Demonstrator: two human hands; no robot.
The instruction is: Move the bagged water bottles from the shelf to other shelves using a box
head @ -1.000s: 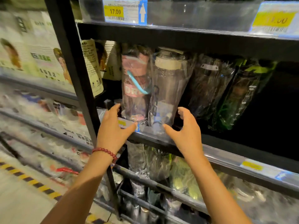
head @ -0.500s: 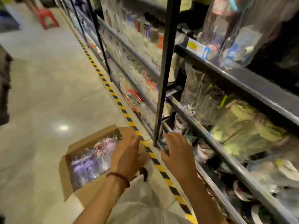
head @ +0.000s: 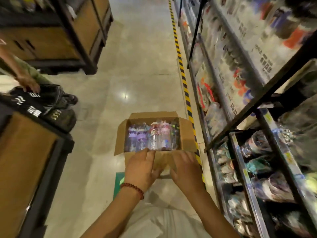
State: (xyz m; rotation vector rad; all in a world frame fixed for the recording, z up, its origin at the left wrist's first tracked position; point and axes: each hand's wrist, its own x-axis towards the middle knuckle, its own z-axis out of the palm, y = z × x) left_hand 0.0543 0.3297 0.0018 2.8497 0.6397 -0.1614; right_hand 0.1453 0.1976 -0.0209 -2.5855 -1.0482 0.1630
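**Reaching down to the loaded box in a shop aisle**

I am looking down a shop aisle with a pale polished floor [head: 137,66]. A yellow-and-black striped line [head: 181,69] runs along the foot of tall metal shelves [head: 247,138] on my right, crowded with bagged goods. Dark wooden units [head: 56,31] stand on my left, where another person's arm shows at the edge.

On the floor ahead, just beside the striped line, sits an open cardboard box [head: 186,134], flaps folded out. Inside lie bagged bottles [head: 151,137] side by side, purple ones to the left, pink beside them.

My left hand [head: 141,169], a bead bracelet at the wrist, and my right hand [head: 186,169] hover over the box's near edge, both open with fingers spread and holding nothing. They may be brushing the near flap; I cannot tell. The bottles lie just beyond my fingertips.

I judge this the pick-up step: the box looks full enough to carry. Next I need a hand on each side, low down, for a level lift.
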